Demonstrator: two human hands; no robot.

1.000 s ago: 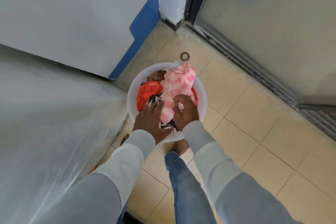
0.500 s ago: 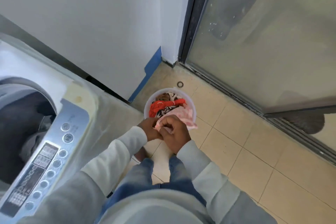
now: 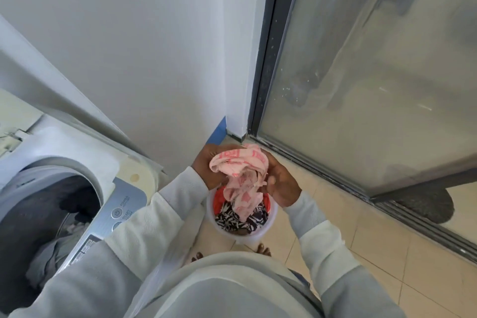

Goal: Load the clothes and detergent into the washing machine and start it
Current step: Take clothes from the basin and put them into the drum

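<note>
A pink patterned cloth (image 3: 241,178) hangs bunched between both hands, high above the white basin (image 3: 268,227) on the floor. My left hand (image 3: 206,165) grips its left side and my right hand (image 3: 282,183) grips its right side. In the basin lie an orange garment (image 3: 220,195) and a black-and-white patterned garment (image 3: 232,218). The top-loading washing machine (image 3: 85,188) stands at the left with its lid up; dark and grey clothes (image 3: 49,253) lie in the drum. Its control panel (image 3: 113,217) faces me. No detergent is in view.
A white wall (image 3: 142,46) rises behind the machine. A sliding glass door (image 3: 374,72) with a dark frame and floor track runs along the right. Beige floor tiles (image 3: 387,253) extend to the right of the basin. My bare toes (image 3: 263,249) show just below the basin.
I have stood up from the basin. Both hands lifted the pink cloth out of it and raised it. The open washing machine came into view at the left.
</note>
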